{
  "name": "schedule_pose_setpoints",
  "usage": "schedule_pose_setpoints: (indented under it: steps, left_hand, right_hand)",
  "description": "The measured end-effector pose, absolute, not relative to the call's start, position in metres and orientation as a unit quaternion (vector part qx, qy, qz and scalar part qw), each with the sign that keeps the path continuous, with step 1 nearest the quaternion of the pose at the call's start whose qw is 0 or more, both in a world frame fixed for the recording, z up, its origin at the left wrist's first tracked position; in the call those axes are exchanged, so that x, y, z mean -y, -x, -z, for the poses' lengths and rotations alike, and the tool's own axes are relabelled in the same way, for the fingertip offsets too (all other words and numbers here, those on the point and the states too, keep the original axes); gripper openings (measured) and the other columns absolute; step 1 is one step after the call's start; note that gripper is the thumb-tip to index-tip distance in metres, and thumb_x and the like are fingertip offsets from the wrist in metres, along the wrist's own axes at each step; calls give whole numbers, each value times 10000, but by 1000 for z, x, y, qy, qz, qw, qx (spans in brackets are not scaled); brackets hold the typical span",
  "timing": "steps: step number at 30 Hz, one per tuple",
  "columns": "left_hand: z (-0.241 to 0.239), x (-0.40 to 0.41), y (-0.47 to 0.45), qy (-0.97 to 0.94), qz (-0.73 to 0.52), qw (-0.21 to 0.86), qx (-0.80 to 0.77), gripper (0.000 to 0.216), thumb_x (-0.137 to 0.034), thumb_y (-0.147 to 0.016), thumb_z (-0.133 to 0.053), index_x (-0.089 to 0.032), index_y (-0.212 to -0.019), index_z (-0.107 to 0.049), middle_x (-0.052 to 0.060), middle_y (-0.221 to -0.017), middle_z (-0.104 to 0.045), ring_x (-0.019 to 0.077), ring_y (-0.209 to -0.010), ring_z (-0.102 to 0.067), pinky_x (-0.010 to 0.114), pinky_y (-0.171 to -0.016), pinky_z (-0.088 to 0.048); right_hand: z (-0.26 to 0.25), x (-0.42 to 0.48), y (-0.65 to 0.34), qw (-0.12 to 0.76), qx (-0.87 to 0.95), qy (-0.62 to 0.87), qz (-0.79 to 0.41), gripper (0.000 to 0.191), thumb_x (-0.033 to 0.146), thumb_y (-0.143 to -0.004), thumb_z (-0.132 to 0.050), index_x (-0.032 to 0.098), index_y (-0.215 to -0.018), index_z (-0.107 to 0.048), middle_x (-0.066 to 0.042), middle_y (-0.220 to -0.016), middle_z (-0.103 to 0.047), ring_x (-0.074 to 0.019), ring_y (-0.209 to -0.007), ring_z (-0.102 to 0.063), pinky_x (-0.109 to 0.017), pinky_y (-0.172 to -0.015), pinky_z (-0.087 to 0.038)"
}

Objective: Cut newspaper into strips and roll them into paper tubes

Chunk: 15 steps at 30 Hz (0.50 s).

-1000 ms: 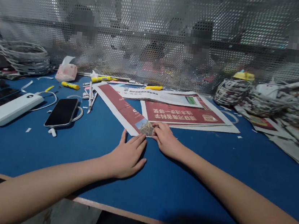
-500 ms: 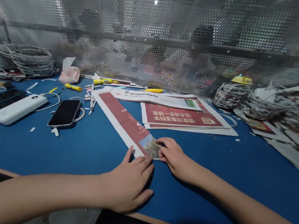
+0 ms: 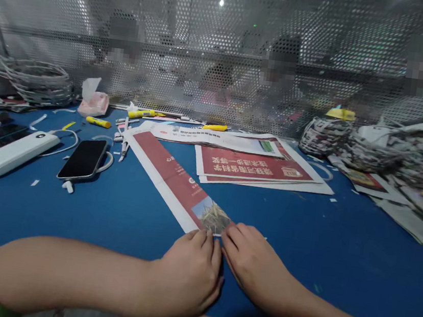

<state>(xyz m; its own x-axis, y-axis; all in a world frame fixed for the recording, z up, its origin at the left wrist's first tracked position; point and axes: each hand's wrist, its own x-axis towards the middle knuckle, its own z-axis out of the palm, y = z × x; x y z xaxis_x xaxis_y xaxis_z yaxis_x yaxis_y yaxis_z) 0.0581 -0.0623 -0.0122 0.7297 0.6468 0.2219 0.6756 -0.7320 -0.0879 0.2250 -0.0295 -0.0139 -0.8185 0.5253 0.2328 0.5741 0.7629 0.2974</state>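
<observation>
A strip of newspaper, red with white edges and a photo of grain at its near end, lies slanting across the blue table. My left hand has its fingers curled over the strip's near edge, the thumb low and toward me. Close beside it, my right hand is closed on the near right corner, fingers bent around the paper. The fingertips of both hands hide the very end of the strip. Behind it lies a stack of printed newspaper sheets, with a folded white newspaper piece on top.
To the left are a smartphone, a white power bank with cables, and a tissue pack. Woven paper baskets stand at the back left, others at the right. Yellow glue sticks lie near a perforated metal screen.
My left hand's fingers have drawn together and curled at the paper's near edge. My right hand has come slightly nearer to me, and the strip's near end has shifted toward me and to the right.
</observation>
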Motion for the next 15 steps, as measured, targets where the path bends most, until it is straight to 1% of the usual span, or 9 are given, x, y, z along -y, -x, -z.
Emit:
schedule_pose_setpoints:
  steps: [3, 5, 8, 11, 15]
  left_hand:
    - [22, 66, -57, 922, 117, 122, 349, 440, -310, -842, -390, 11, -1085, -568, 206, -1066, -596, 308, -967, -557, 380, -813, -468]
    - [27, 67, -56, 918, 134, 146, 343, 468, -326, -841, -397, 25, -1103, -562, 217, -1102, -585, 326, -1007, -545, 377, -831, -461]
    - [31, 68, -55, 912, 151, 169, 341, 476, -327, -836, -408, 31, -1105, -569, 226, -1110, -584, 335, -1008, -553, 375, -820, -469]
    - [33, 68, -55, 908, 161, 173, 346, 454, -307, -830, -411, 22, -1089, -585, 221, -1094, -597, 321, -989, -572, 370, -814, -477]
    - [33, 68, -55, 906, 159, 157, 359, 463, -312, -825, -408, 19, -1098, -583, 217, -1107, -593, 319, -1011, -567, 369, -832, -479]
  right_hand:
    - [22, 35, -224, 128, 921, 278, 241, 266, 69, -766, -389, 72, -874, -632, -150, -845, -615, -229, -782, -528, -369, -696, -408]
    - [25, 37, -223, 138, 917, 267, 261, 276, 79, -763, -397, 47, -888, -641, -164, -853, -629, -241, -810, -548, -392, -745, -413]
    - [27, 40, -222, 151, 916, 249, 276, 275, 79, -760, -409, 40, -886, -650, -162, -832, -649, -237, -801, -576, -434, -829, -401]
    - [30, 43, -222, 171, 913, 239, 283, 281, 72, -759, -411, 38, -896, -654, -170, -860, -661, -242, -826, -594, -451, -865, -403]
    - [32, 44, -222, 174, 909, 241, 292, 303, 71, -757, -402, 45, -920, -656, -166, -879, -669, -245, -850, -606, -444, -864, -427]
